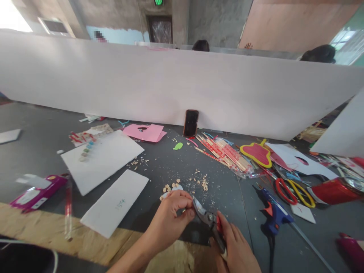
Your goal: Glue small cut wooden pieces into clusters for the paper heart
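My right hand (234, 242) is wrapped round a pair of pruning shears (209, 219) with a red grip, their blades pointing up and to the left. Close to the blade tips, my left hand (173, 214) is closed in a pinch; whatever sits between its fingertips is too small or hidden to name. Just behind the left hand lies a small white piece (178, 187), partly covered, with pale wooden bits (167, 187) around it. More small cut bits (204, 184) are scattered on the dark table beyond the shears.
A phone (191, 123) leans on a white partition (159, 83). White boards (113, 203) and pink paper (146, 132) lie left. Rightward are wooden sticks (227, 153), a blue glue gun (274, 210), scissors (301, 193) and a red can (337, 190). A purple package (40, 193) lies far left.
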Available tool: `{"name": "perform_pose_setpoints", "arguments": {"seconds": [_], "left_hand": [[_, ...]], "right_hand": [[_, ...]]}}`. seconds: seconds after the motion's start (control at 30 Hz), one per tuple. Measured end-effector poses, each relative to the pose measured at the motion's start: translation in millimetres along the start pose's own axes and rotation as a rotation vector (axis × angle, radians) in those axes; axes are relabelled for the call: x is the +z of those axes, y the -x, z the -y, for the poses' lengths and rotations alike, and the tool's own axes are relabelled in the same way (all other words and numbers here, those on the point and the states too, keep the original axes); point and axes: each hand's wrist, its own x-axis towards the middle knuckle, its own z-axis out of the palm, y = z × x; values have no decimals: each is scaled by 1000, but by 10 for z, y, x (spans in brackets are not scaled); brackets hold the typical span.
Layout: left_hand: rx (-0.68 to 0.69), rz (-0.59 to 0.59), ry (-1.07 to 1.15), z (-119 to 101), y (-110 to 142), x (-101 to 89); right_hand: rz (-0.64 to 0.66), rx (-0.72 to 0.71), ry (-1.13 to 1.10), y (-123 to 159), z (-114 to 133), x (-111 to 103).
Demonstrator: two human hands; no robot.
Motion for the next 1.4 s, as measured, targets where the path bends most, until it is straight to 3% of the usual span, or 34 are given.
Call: {"name": "perform_pose_setpoints", "arguments": {"seconds": [0.23, 0.47, 0.83, 1.07, 1.27, 1.4], "left_hand": [[-62, 42, 130, -43, 2, 17], [-112, 24, 93, 90, -15, 90], [-1, -94, -89, 131, -25, 135], [-85, 74, 82, 47, -20, 41], [-122, 80, 171, 31, 0, 48], [-151, 64, 149, 65, 37, 68]], "right_hand": [[9, -42, -20, 13, -10, -17], [49, -14, 42, -15, -29, 4], [81, 30, 54, -5, -14, 18], [100, 25, 11, 0, 15, -33], [98, 62, -30, 5, 40, -8], [163, 27, -48, -8, 10, -20]]}}
